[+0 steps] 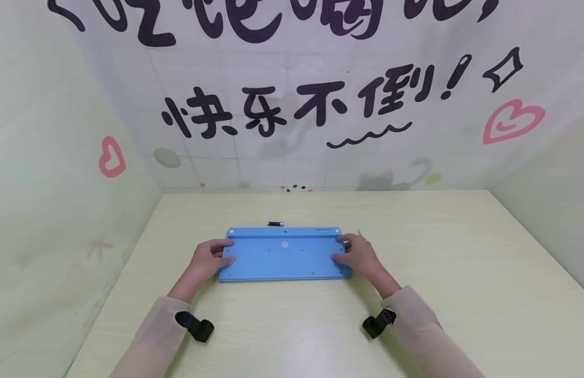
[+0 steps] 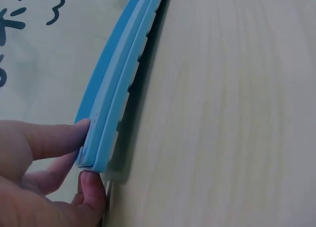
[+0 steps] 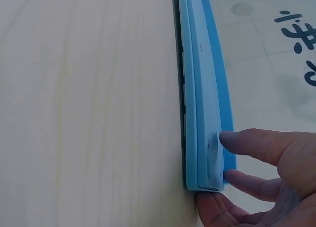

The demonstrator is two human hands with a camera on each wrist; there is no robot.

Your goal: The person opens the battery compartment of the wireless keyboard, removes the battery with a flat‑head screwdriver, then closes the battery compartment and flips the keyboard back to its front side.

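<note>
A blue keyboard (image 1: 284,260) is turned underside up, showing small screws, pale round feet and a raised bar along its far edge. My left hand (image 1: 209,260) grips its left end, thumb on the underside and fingers at the side edge. The right hand (image 1: 359,254) holds the opposite end in the same way. In the left wrist view, light keys poke out below the keyboard (image 2: 116,89), just over its shadow on the table. The right wrist view shows the thumb (image 3: 252,140) pressing the keyboard's (image 3: 210,123) underside, with fingertips beneath the corner.
A small black and silver battery (image 1: 275,224) lies just behind the keyboard's far edge. Behind the right hand, a thin dark tip (image 1: 360,232) sticks out. The pale wooden table (image 1: 428,236) meets a printed cloth wall (image 1: 292,168) at the back and cloth sides.
</note>
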